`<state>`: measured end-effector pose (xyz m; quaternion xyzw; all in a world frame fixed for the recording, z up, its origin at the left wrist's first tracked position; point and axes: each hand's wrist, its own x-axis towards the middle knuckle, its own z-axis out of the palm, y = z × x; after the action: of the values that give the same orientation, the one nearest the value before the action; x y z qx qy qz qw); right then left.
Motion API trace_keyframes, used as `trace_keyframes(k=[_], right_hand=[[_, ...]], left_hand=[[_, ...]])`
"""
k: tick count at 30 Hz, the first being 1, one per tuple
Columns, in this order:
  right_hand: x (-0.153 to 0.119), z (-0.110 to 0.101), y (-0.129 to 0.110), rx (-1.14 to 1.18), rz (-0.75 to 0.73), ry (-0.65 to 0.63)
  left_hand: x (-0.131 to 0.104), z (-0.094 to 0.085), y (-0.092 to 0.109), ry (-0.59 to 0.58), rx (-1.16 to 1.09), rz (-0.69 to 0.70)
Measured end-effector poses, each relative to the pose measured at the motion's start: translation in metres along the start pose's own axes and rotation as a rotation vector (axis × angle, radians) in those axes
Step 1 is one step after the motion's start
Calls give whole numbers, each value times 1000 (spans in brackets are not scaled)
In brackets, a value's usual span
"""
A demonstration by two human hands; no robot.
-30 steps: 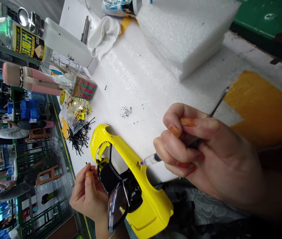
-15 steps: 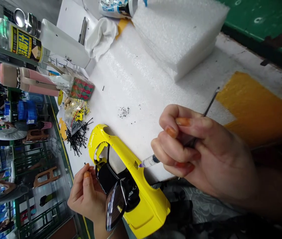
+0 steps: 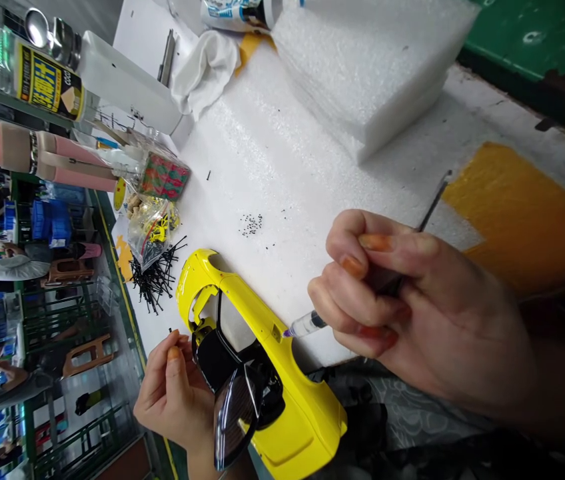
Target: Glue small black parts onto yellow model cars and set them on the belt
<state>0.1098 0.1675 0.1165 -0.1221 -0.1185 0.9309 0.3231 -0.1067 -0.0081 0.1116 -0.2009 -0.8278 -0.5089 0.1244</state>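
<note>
The right hand (image 3: 412, 300) is curled tight around a small syringe-like applicator (image 3: 307, 325), fingers and thumb pinching its barrel; the clear tip with its purple point touches the upper edge of the yellow model car body (image 3: 262, 360), and a thin dark rod (image 3: 435, 200) runs out behind the knuckles, probably the plunger, though the grip hides the join. The left hand (image 3: 175, 393) cups the far side of the car body, fingers bent around the black windscreen frame (image 3: 222, 353), thumb raised and pinching a tiny black piece (image 3: 170, 330) at the tip; the car body lies tilted at the near edge of the white foam sheet (image 3: 282, 153), partly overhanging it. Just beyond its nose lies a heap of thin black pins (image 3: 157, 277), beside clear bags of small parts (image 3: 155, 227); a scatter of tiny black specks (image 3: 252, 225) sits on the foam, apart from the car. A stack of white foam blocks (image 3: 367, 67) stands farther back; a white cloth (image 3: 202, 67) and a labelled bottle (image 3: 37, 67) lie at the far left.
</note>
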Motion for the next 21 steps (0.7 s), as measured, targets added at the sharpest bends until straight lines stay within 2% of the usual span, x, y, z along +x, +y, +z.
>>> trace_keyframes(k=[15,21], right_hand=[[-1,-1,-1,-45,-5,-17],[-2,-6,-9,-67,-16,24]], left_hand=[[0,1,0,-12,-17,29],[-2,-2,-3,-41,-134,30]])
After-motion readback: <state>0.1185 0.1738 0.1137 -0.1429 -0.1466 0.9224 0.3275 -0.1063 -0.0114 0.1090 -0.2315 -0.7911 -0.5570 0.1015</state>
